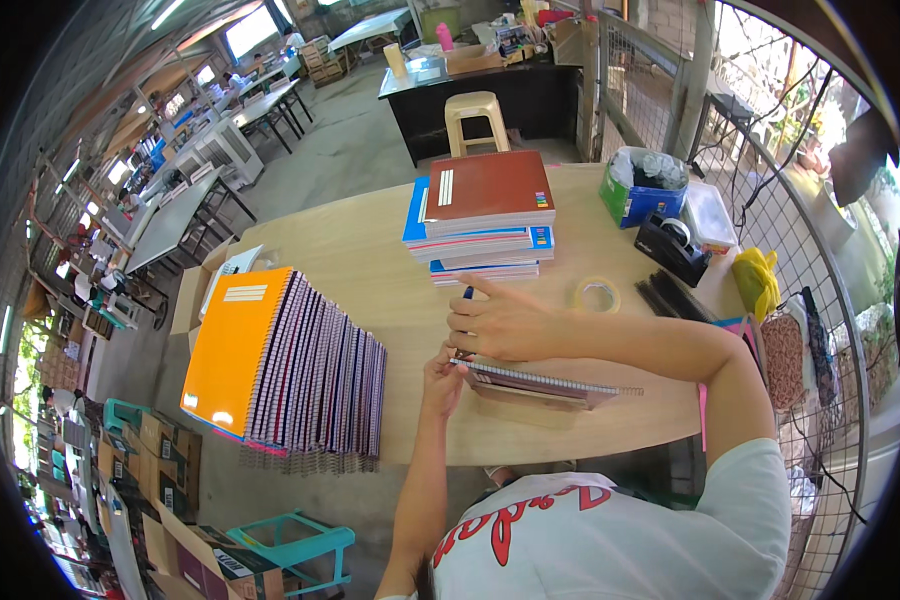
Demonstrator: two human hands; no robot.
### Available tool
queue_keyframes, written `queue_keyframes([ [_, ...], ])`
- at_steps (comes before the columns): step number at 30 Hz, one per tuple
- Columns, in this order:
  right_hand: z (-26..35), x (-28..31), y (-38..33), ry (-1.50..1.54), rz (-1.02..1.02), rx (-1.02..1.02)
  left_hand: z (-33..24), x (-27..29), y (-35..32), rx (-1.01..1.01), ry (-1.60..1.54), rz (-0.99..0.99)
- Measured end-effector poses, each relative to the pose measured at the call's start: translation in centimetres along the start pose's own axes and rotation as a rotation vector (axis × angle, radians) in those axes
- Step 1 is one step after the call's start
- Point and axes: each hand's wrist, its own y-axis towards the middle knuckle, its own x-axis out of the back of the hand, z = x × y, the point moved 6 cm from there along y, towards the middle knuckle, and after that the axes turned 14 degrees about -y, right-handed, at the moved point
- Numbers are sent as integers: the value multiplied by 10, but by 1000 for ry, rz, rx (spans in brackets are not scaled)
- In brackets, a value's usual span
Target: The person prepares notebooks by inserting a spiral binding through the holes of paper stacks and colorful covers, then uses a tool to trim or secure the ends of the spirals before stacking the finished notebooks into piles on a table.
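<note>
Thin spiral-bound notebook with dark maroon cover (pixel 535 385): lies flat near the front edge of the pale wooden table (pixel 370 270), wire binding along the far side, end of the coil sticking out to the right. Blue pen (pixel 467 293) stands above it.

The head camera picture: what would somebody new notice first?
Probably the long row of spiral notebooks with an orange cover, leaning at the table's left edge. Next, the stack of notebooks at the middle, brown on top. In front, both hands, left hand and right hand, hold a spiral notebook.
</note>
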Motion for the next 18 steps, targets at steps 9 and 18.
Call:
queue_keyframes([
  [9,26,-22,7,36,108,203,-3,-13,0,-66,48,-39],
  [18,-5,-24,-53,337,220,-529,-2,-16,-6,-184,161,-85],
])
